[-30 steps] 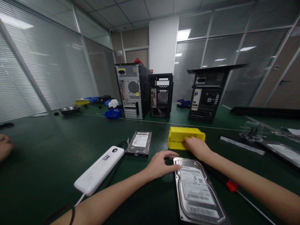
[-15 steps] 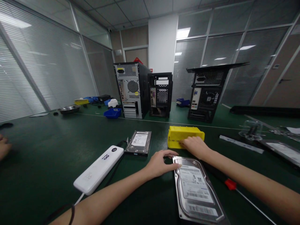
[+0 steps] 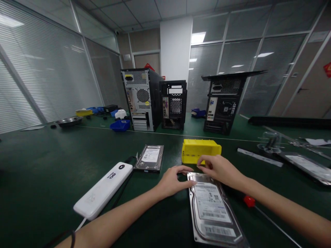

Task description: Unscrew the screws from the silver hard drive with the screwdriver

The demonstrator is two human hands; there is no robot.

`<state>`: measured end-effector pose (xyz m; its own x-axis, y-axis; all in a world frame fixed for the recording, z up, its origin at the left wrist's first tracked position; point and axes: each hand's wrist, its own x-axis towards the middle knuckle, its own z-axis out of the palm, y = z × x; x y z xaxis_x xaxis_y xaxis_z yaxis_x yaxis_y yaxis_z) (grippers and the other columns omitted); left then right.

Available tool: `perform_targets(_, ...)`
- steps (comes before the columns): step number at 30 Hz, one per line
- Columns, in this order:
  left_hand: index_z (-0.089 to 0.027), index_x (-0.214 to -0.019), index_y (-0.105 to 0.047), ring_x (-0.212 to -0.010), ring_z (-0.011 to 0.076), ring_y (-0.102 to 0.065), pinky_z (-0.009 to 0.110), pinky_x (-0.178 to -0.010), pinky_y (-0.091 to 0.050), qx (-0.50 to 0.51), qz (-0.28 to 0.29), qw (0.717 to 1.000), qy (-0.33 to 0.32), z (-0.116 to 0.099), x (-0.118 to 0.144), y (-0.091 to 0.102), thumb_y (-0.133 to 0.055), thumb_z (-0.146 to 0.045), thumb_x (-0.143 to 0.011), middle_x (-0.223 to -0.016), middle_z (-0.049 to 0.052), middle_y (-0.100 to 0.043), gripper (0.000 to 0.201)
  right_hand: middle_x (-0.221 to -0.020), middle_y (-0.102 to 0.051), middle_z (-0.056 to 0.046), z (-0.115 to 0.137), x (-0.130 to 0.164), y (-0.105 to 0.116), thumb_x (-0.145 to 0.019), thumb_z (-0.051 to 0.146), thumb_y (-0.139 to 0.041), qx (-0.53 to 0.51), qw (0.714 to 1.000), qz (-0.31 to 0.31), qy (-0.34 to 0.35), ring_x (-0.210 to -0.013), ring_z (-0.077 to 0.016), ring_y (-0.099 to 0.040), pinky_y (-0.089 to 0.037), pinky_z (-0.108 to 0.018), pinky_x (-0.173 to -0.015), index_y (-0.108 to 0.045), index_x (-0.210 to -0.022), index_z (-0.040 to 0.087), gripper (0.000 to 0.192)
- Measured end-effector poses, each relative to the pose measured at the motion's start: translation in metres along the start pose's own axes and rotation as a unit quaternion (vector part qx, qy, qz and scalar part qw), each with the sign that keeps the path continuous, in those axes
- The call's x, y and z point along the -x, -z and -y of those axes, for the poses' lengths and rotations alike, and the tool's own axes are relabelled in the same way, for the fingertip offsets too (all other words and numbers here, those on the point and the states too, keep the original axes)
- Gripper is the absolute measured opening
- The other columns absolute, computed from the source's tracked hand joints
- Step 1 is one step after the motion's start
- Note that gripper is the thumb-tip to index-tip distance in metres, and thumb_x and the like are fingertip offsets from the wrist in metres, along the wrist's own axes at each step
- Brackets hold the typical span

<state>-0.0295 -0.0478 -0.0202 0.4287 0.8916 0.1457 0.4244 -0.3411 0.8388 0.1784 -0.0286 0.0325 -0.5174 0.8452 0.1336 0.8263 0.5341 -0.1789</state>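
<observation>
A silver hard drive lies label up on the green table in front of me. My left hand grips its far left corner, thumb on the top and fingers curled at the far edge. My right hand is just beyond the drive's far edge, thumb and index finger pinched together. Whatever the pinch holds, if anything, is too small to make out. Right behind that hand stands a yellow bin, its inside partly hidden. To the right of the drive lies a screwdriver with a red handle.
A second hard drive and a white power bank with cables lie on the left. Three computer cases stand at the back. On the right are another drive, a clear jar and a pale strip.
My right hand has drawn back from the yellow bin to the drive's far edge, fingers now pinched. My left hand keeps its grip. Another person's hand at the left edge is gone from view.
</observation>
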Motion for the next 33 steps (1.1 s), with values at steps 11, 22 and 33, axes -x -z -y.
perform_targets(11,-0.018,-0.112,-0.065,-0.102,0.0212,-0.062,0.028,-0.086,-0.044,0.006,-0.001,1.0,-0.013,0.0,-0.001,-0.001,-0.07,-0.038,-0.073,-0.112,0.006,-0.068,0.045,-0.05,-0.044,0.007,0.039,0.018,0.002,-0.069,0.019,-0.065,-0.323,0.935,0.136,-0.057,-0.045,-0.0055,-0.039,-0.026,-0.017,-0.043,-0.066,-0.082,0.013,0.014)
perform_targets(22,-0.017,-0.113,-0.065,-0.1,0.0208,-0.062,0.028,-0.084,-0.045,0.004,0.001,1.0,-0.01,-0.001,-0.001,-0.001,-0.068,-0.033,-0.074,-0.112,0.006,-0.068,0.042,-0.034,-0.043,0.008,0.041,0.006,-0.011,-0.068,0.03,-0.067,-0.359,0.902,0.212,-0.113,-0.028,-0.0038,-0.034,-0.023,-0.016,-0.03,-0.068,-0.071,0.013,0.017)
perform_targets(33,-0.019,-0.115,-0.064,-0.105,0.0223,-0.06,0.031,-0.09,-0.044,-0.002,0.001,1.0,-0.013,0.002,-0.001,-0.001,-0.067,-0.04,-0.075,-0.117,0.006,-0.066,0.045,-0.043,-0.05,0.004,0.042,0.017,-0.013,-0.076,0.032,-0.062,-0.297,0.945,0.131,-0.046,-0.038,-0.006,-0.042,-0.028,-0.018,-0.041,-0.072,-0.078,0.012,0.022)
